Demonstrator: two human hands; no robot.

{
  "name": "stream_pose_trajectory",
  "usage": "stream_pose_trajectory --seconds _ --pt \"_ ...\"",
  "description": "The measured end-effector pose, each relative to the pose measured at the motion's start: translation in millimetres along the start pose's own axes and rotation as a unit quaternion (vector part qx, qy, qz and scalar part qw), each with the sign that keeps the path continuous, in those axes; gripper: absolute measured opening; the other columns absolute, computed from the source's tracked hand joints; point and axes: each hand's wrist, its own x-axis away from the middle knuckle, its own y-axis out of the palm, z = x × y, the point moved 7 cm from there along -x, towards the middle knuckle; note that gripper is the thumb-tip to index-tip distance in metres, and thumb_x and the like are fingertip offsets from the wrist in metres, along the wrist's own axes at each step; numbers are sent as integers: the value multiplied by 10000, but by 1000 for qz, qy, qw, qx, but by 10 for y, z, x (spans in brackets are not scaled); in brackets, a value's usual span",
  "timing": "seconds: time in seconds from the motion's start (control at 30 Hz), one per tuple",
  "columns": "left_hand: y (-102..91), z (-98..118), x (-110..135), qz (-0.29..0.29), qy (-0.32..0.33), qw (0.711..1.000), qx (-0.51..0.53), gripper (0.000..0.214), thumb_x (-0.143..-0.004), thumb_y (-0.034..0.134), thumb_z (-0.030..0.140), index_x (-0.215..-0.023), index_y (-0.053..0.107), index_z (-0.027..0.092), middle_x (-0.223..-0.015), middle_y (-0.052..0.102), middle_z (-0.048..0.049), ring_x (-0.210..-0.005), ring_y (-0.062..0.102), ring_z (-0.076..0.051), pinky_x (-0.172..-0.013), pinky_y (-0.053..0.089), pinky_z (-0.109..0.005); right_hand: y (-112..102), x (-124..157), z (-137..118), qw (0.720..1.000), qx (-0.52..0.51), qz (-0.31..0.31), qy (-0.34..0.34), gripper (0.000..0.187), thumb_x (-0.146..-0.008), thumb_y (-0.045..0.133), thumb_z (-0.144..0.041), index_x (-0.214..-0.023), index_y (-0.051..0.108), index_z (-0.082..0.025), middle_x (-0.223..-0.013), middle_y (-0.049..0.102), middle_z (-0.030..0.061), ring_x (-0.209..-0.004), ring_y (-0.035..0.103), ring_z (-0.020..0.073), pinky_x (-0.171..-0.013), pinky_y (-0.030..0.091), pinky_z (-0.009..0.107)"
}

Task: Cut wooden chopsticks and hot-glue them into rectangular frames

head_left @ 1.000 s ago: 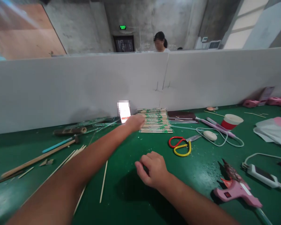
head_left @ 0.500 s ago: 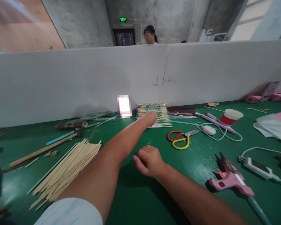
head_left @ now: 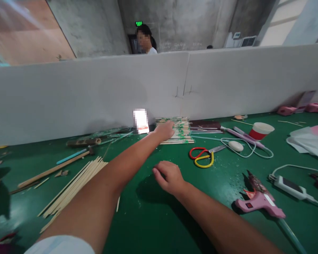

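My left hand [head_left: 165, 130] reaches far forward over a row of plastic-wrapped chopsticks [head_left: 184, 135] with green print, lying against the white partition. Its fingers are bent together at the pile, and what they grip, if anything, is hidden. Closer in, my right hand [head_left: 170, 177] hovers over the green table with fingers curled and nothing visible in them. Loose bare sticks [head_left: 76, 187] lie partly under my left forearm. Scissors [head_left: 204, 157] with one red and one yellow handle rest right of my hands. A pink glue gun [head_left: 262, 203] lies further right.
A white partition [head_left: 95, 95] walls off the table's back, with a person [head_left: 148, 44] beyond it. A hammer [head_left: 55, 169] and bamboo piece [head_left: 83, 141] lie left. On the right are a paper cup [head_left: 261, 131], a white cable [head_left: 250, 153] and a power strip [head_left: 291, 188].
My left hand has shifted slightly left over the wrapped chopsticks. My right hand has barely moved. The person behind the partition has moved left.
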Motion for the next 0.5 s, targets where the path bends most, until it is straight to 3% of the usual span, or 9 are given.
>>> stream_pose_trajectory --seconds 0.13,0.2,0.27,0.33,0.4,0.5 --pt "-524 -46 430 117 -78 987 78 376 -945 309 420 -1022 555 146 -900 653 -82 -840 623 -183 -705 460 -262 -182 -9 160 987 -81 123 67 169 -864 468 -260 -962 596 -208 -1048 600 90 -1009 545 200 -876 422 337" --pt "-731 -46 781 205 -115 931 279 422 -913 355 510 -898 584 156 -697 635 -31 -637 609 -144 -587 450 -233 -309 10 243 965 -130 203 106 182 -863 477 -268 -1002 578 -208 -1080 579 92 -1050 531 210 -909 417 369" --pt "-778 47 1112 222 -119 853 457 428 -883 398 548 -803 569 164 -512 545 25 -439 529 -111 -482 422 -223 -469 39 278 928 -192 289 136 187 -870 473 -279 -1016 559 -201 -1071 576 88 -1054 531 209 -913 417 378" --pt "-770 168 1417 226 -129 796 546 387 -847 481 533 -729 548 171 -454 494 51 -370 476 -92 -439 404 -217 -638 56 228 890 -244 356 147 192 -873 468 -301 -1011 552 -197 -1055 588 82 -1050 539 206 -923 412 380" --pt "-722 268 1672 226 -150 772 575 321 -804 564 478 -708 552 172 -454 495 58 -381 479 -88 -447 412 -214 -753 -1 82 883 -280 350 139 204 -873 462 -321 -1003 560 -198 -1056 602 81 -1041 553 204 -919 420 374" --pt "-592 378 1911 203 -169 777 572 238 -747 634 399 -720 587 167 -532 563 36 -509 553 -115 -534 457 -230 -750 -157 -221 918 -302 231 113 253 -821 541 -338 -1036 570 -209 -1086 615 74 -1041 561 205 -919 428 362"
